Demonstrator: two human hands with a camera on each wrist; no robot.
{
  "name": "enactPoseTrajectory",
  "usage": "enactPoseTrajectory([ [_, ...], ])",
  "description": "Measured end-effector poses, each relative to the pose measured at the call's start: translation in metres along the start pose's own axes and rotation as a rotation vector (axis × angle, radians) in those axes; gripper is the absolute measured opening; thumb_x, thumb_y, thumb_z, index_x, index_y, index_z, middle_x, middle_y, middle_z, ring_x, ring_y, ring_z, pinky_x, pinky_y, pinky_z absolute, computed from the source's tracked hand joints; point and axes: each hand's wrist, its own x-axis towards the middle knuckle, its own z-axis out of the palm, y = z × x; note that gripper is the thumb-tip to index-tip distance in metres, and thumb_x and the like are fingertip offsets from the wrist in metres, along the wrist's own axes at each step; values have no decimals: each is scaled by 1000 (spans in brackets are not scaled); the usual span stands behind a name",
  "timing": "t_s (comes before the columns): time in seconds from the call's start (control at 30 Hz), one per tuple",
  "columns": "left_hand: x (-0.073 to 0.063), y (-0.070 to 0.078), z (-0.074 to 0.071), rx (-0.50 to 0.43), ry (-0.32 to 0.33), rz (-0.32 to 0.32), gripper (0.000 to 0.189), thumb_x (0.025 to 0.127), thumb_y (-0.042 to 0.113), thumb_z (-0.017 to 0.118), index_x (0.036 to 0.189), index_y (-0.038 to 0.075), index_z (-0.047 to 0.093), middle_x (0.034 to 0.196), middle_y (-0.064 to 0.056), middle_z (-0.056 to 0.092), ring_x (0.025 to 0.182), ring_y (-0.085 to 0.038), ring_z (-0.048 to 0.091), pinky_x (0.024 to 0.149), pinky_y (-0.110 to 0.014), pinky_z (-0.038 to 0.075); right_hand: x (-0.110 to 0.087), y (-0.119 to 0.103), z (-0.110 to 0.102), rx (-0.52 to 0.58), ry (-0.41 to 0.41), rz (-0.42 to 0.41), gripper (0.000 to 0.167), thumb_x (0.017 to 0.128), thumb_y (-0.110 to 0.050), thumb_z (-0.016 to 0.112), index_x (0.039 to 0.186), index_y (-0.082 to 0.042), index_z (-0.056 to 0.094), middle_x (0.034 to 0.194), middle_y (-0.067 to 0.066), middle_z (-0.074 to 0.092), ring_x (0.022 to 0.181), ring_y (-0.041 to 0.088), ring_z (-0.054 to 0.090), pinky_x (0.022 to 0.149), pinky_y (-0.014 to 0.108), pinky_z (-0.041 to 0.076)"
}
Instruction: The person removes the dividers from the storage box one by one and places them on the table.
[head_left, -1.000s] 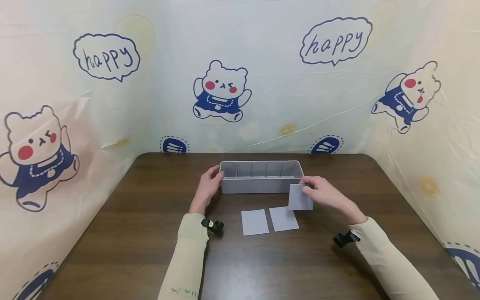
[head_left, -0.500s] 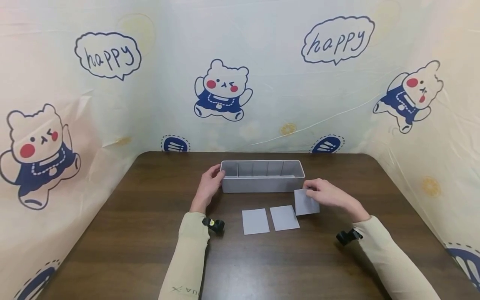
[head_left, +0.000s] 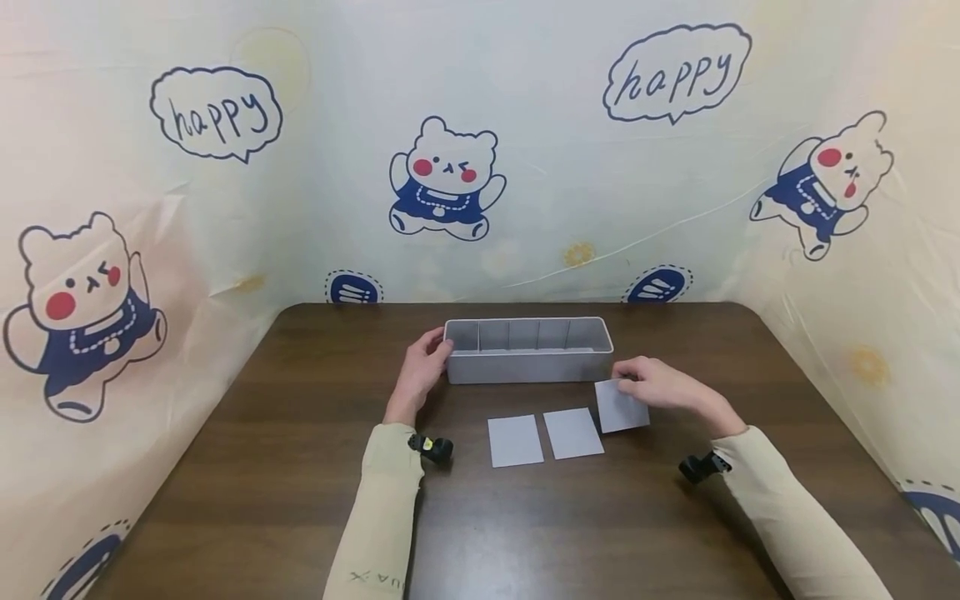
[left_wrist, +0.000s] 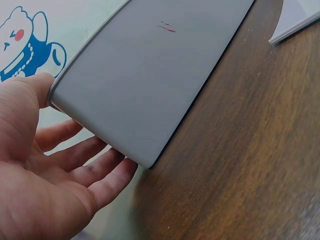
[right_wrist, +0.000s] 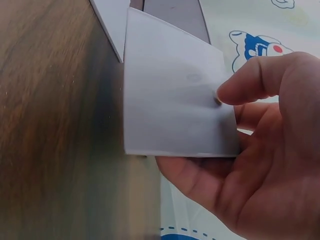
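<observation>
A long grey box point(head_left: 531, 367) with thin upright dividers inside stands toward the back of the table. At its left end my left hand point(head_left: 422, 367) holds on, thumb at the top rim and fingers against the end wall point(left_wrist: 95, 135). My right hand point(head_left: 656, 385) pinches a thin pale square panel point(head_left: 622, 407) between thumb and fingers, in front of the box's right end. The panel point(right_wrist: 175, 90) is tilted upright, thumb on its near face; some fingertips are hidden behind it. Two similar panels lie flat in front of the box, a left one point(head_left: 515, 441) and a middle one point(head_left: 573, 433).
The dark wooden table point(head_left: 525, 533) reaches back to a pale curtain point(head_left: 555, 183) printed with bears, which hangs behind it and at both sides. Each wrist wears a small black camera, one left point(head_left: 435, 449) and one right point(head_left: 701, 467).
The right hand has carried its panel rightward and slightly down, away from the middle panel. The left hand keeps its place at the box. The head view has shifted slightly.
</observation>
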Motion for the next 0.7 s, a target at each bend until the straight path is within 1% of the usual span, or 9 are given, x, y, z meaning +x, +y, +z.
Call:
enactPoseTrajectory([
  [0.17,1,0,0,-9,-3,0,51,100,34,53,147,18,43,149,-9,45,132,-27,48,110,-46,44,-1,4,0,12,-36,-1,15,94,-9,49,93,-10,64,82,3,58,76,17,52,62,29,41],
  [0.33,-1,1,-1,-9,-13,-5,52,100,35,53,148,19,42,150,-8,44,134,-27,47,111,-46,44,-1,5,2,18,-73,-11,13,94,-10,50,88,-10,62,77,1,54,72,15,51,60,27,40],
  [0.47,-2,1,-2,0,-12,-5,52,100,35,52,148,18,42,150,-8,44,134,-27,47,111,-46,43,1,8,5,8,-134,-16,11,94,-11,52,87,-12,61,76,-1,52,70,14,49,59,26,39],
  [0.63,-2,1,-2,-2,-16,2,52,100,34,52,148,18,41,150,-9,44,134,-28,47,111,-46,43,-1,10,4,-20,-199,-2,4,93,-14,58,93,-12,62,83,0,56,77,15,51,65,28,42],
  [0.7,-2,2,-1,-3,-16,1,52,100,34,52,148,18,41,151,-9,43,134,-28,47,111,-46,43,-2,11,4,-24,-214,10,6,92,-16,61,97,-12,63,88,0,57,81,16,52,68,29,43],
])
